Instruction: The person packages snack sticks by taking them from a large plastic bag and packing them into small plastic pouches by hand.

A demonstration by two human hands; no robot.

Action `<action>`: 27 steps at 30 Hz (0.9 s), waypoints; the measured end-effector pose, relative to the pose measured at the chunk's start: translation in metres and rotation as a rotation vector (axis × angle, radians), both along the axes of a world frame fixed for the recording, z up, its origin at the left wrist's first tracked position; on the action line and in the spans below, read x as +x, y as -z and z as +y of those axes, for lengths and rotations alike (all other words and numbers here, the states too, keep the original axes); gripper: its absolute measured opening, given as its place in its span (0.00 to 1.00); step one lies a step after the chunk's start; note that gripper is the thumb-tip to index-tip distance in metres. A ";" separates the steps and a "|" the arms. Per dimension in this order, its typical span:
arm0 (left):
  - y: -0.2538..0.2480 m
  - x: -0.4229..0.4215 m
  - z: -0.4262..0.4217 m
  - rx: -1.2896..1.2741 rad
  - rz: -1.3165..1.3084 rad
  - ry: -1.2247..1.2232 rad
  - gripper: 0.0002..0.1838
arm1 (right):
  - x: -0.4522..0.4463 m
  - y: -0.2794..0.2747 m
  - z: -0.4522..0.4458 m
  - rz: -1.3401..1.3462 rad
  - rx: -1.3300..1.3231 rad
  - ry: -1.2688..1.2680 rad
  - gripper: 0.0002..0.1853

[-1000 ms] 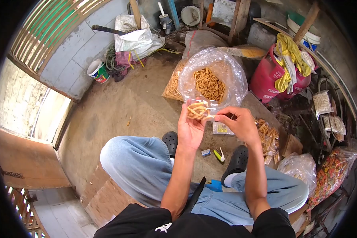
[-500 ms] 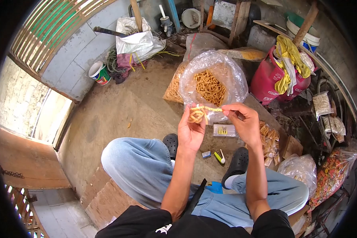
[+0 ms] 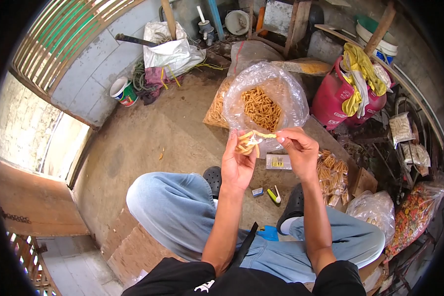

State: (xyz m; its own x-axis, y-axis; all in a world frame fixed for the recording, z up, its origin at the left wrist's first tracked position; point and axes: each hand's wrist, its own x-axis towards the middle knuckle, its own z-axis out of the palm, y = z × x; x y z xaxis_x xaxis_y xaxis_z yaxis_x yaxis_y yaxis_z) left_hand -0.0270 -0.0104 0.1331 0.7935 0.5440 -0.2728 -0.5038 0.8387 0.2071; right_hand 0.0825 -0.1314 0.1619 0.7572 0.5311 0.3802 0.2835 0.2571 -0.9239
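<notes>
My left hand is wrapped round a small clear packet of snack sticks, in front of the large open plastic bag of brown sticks. My right hand pinches the packet's drawn-out end, which stretches sideways between the two hands. Below them on the floor lies a flat stack of clear packets with a yellow label. A green cutter and a small blue box rest between my feet. Filled packets are piled to the right of my right hand.
Pink containers with yellow cloths stand at the back right. Clear bags and a bag of colourful pieces lie at the right. A white bucket and white sack are at the back left.
My right hand has moved slightly right and up from the packet's body. The packet's end, earlier loose and short, is now drawn out into a narrow strip.
</notes>
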 end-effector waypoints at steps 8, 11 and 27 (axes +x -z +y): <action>-0.002 -0.001 -0.003 0.101 0.086 0.025 0.13 | -0.011 0.011 0.008 0.134 -0.024 -0.064 0.07; -0.008 -0.001 -0.006 0.138 0.073 0.015 0.16 | -0.015 0.013 0.013 0.177 -0.024 -0.073 0.07; -0.002 -0.001 -0.009 0.480 0.152 0.117 0.13 | -0.014 -0.003 0.009 0.670 -0.022 -0.238 0.07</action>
State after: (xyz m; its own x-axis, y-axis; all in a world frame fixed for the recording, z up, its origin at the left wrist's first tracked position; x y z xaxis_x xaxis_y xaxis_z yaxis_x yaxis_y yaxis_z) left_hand -0.0282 -0.0194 0.1352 0.8273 0.5463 -0.1311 -0.3466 0.6799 0.6462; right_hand 0.0689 -0.1227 0.1648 0.6871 0.7131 -0.1396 -0.4088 0.2206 -0.8856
